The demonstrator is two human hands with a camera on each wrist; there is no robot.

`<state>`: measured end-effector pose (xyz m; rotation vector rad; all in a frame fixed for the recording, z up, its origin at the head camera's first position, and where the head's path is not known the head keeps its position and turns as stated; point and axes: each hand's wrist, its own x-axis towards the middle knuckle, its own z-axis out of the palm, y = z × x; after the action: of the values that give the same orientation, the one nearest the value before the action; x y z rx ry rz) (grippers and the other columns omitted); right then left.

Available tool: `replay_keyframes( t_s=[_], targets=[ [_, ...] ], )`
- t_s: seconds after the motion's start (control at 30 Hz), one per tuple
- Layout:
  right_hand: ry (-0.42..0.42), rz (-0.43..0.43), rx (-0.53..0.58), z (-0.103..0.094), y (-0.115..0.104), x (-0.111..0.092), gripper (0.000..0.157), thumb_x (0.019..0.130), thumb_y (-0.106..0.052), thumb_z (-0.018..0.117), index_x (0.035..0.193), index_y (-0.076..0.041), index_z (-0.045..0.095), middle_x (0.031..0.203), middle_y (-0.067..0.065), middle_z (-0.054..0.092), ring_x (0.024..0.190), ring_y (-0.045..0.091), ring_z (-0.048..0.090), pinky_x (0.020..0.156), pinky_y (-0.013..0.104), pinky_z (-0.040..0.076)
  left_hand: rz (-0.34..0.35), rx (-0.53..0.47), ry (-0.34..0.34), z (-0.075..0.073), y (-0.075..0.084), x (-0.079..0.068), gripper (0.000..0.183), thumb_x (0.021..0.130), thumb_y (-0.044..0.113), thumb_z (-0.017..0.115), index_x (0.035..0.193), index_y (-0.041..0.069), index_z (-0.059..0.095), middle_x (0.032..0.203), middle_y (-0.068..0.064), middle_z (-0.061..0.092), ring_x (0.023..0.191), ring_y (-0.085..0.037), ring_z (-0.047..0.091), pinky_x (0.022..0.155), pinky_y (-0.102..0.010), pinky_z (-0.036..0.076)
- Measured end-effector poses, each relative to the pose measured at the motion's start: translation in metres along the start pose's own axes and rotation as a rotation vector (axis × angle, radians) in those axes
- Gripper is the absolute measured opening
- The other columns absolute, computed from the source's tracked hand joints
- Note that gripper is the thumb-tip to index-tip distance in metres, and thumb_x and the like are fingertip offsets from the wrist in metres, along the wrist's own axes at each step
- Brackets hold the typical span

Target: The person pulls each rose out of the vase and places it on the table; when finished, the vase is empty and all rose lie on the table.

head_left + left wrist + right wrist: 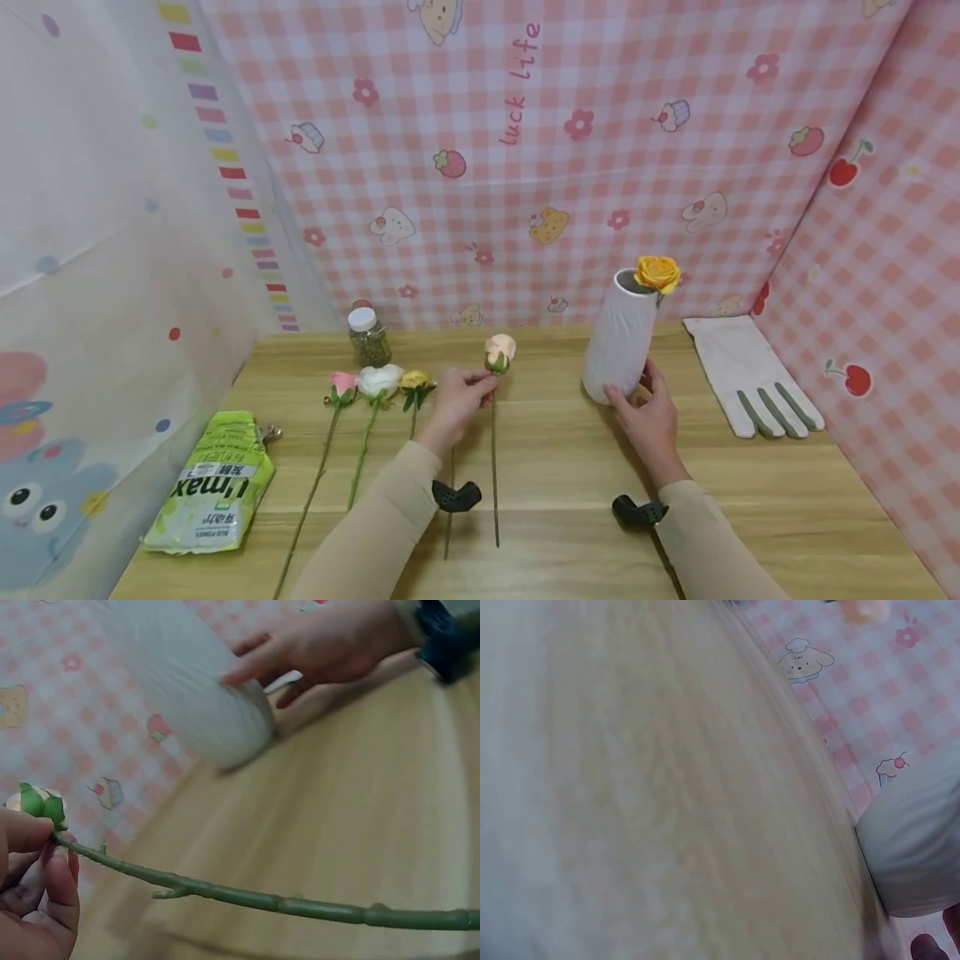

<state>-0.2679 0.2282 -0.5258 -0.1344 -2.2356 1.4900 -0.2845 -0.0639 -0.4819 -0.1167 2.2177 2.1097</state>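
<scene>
My left hand (459,404) pinches the stem of a pale peach rose (499,353) right under its bloom, between thumb and fingers. In the left wrist view its green stem (247,898) runs off to the right. My right hand (648,417) grips the lower side of a white ribbed vase (618,342), with the thumb on its front and fingers on its right side. A yellow rose (657,273) sticks out of the vase's mouth, leaning right. The right wrist view catches only the vase's base (915,855) and some fingertips.
Left of my left hand lie a pink rose (342,385), a white flower (379,381) and a yellow flower (416,382). Another stem (448,525) emerges below that hand. Around them are a lidded jar (369,340), a green bag (213,487) and a white glove (753,375).
</scene>
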Motion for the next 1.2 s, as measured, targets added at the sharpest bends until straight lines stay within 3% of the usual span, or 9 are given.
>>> replay_keyframes(
  t_s=[0.2,0.3,0.43,0.57,0.87,1.2],
  targets=[
    [0.0,0.002,0.009,0.001,-0.001,-0.001,0.082,0.081,-0.033,0.078,0.148,-0.012,0.036,0.135,0.013,0.05,0.122,0.022,0.047,0.093,0.044,0.044,0.048,0.157,0.093,0.003,-0.028,-0.01,0.014,0.088,0.007,0.069,0.097,-0.003,0.072,0.077,-0.015,0.069,0.057,-0.011,0.059,0.05,-0.023,0.048],
    [0.003,-0.001,0.015,0.0,-0.001,-0.001,0.081,0.081,-0.033,0.078,0.147,-0.011,0.036,0.135,0.013,0.05,0.122,0.023,0.047,0.093,0.044,0.044,0.095,0.275,0.158,0.005,-0.032,-0.012,0.01,0.086,0.007,0.07,0.091,-0.001,0.074,0.07,-0.011,0.069,0.052,-0.012,0.061,0.046,-0.022,0.046],
    [0.004,-0.011,0.016,-0.001,-0.001,-0.001,0.08,0.082,-0.033,0.078,0.147,-0.011,0.036,0.135,0.013,0.05,0.121,0.023,0.048,0.093,0.045,0.044,0.133,0.38,0.197,0.008,-0.031,-0.015,0.008,0.084,0.008,0.072,0.085,0.0,0.075,0.067,-0.007,0.069,0.049,-0.011,0.061,0.044,-0.023,0.049],
    [0.001,-0.011,0.014,0.0,0.0,-0.001,0.081,0.082,-0.034,0.077,0.147,-0.01,0.036,0.137,0.013,0.05,0.122,0.024,0.048,0.093,0.046,0.045,0.139,0.419,0.207,0.01,-0.03,-0.016,0.005,0.083,0.007,0.073,0.082,0.002,0.075,0.068,-0.004,0.069,0.047,-0.009,0.061,0.043,-0.024,0.05],
    [0.001,-0.012,0.018,0.0,-0.001,-0.001,0.081,0.082,-0.034,0.077,0.147,-0.01,0.036,0.138,0.014,0.049,0.122,0.025,0.048,0.094,0.047,0.045,0.145,0.406,0.197,0.012,-0.032,-0.016,0.004,0.082,0.006,0.074,0.08,0.004,0.075,0.066,-0.003,0.069,0.047,-0.01,0.061,0.044,-0.023,0.05],
    [-0.001,-0.003,0.012,0.0,-0.002,-0.003,0.08,0.082,-0.033,0.077,0.147,-0.01,0.036,0.138,0.014,0.048,0.123,0.026,0.047,0.094,0.046,0.045,0.135,0.513,0.213,0.012,-0.031,-0.017,0.011,0.082,0.01,0.073,0.072,0.008,0.074,0.052,0.001,0.062,0.039,-0.008,0.055,0.04,-0.023,0.045]
  ],
)
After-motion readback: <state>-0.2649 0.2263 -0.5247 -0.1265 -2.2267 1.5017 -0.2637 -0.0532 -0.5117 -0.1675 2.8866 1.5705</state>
